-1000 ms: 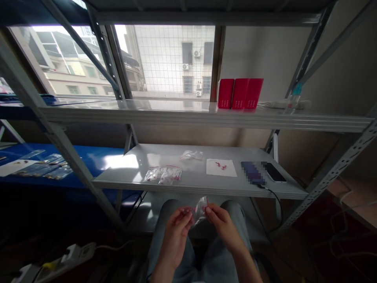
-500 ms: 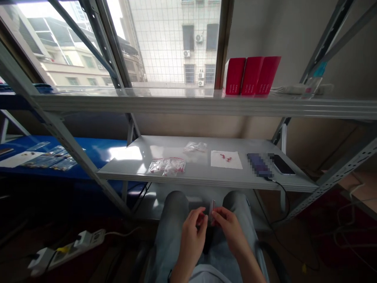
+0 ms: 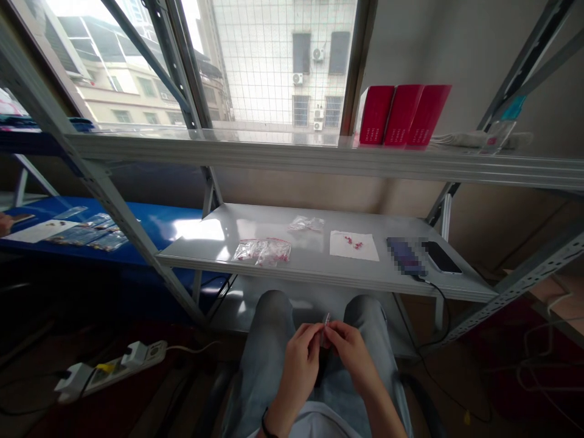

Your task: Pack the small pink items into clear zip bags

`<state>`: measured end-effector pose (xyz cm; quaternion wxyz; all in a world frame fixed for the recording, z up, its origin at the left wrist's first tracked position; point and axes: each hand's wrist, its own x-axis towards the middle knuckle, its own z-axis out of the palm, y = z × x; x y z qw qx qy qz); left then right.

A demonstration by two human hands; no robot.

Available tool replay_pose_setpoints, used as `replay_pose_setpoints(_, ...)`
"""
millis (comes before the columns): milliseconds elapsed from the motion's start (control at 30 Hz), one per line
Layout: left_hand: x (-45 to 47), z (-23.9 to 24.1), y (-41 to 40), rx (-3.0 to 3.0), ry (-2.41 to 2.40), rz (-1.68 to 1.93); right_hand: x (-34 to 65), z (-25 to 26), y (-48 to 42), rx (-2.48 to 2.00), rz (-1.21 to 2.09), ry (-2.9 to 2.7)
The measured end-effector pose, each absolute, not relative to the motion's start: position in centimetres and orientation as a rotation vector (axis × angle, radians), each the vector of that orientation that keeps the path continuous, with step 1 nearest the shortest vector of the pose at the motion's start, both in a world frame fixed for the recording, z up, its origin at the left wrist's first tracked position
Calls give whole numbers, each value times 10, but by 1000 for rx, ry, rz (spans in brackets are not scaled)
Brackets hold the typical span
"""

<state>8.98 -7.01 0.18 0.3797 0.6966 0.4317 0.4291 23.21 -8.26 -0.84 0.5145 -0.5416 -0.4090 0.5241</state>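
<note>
Both hands meet over my lap, between my knees. My left hand [image 3: 298, 365] and my right hand [image 3: 351, 356] pinch a small clear plastic bag with a red strip [image 3: 325, 322] between their fingertips; only its top edge shows. In front of me, on the grey shelf [image 3: 255, 267], lie a pile of small clear bags with red bits [image 3: 263, 250], a crumpled clear bag [image 3: 305, 224] and a white sheet [image 3: 353, 246] carrying a few red pieces.
A blurred dark device [image 3: 405, 256] and a black phone [image 3: 440, 258] with a cable lie at the shelf's right. Three red boxes [image 3: 404, 115] stand on the upper shelf. A white power strip [image 3: 109, 370] lies on the floor left. A blue table [image 3: 91, 234] holds packets.
The hands dropped lower and closer together over the lap, and the bag is now mostly hidden between the fingers. The view shifted slightly.
</note>
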Motion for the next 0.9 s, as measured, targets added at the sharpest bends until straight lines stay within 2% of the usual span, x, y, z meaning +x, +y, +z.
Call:
replay_pose_setpoints(500,90,7,-65,1357,1078,934,233,0,-91,-1394,1113,-1318)
replay_pose_setpoints(667,88,6,-65,1332,1087,901,235,5,-95,-1394,1049,-1450)
replay_pose_setpoints(900,84,5,-63,1396,1093,876,238,4,-93,-1336,1130,-1444)
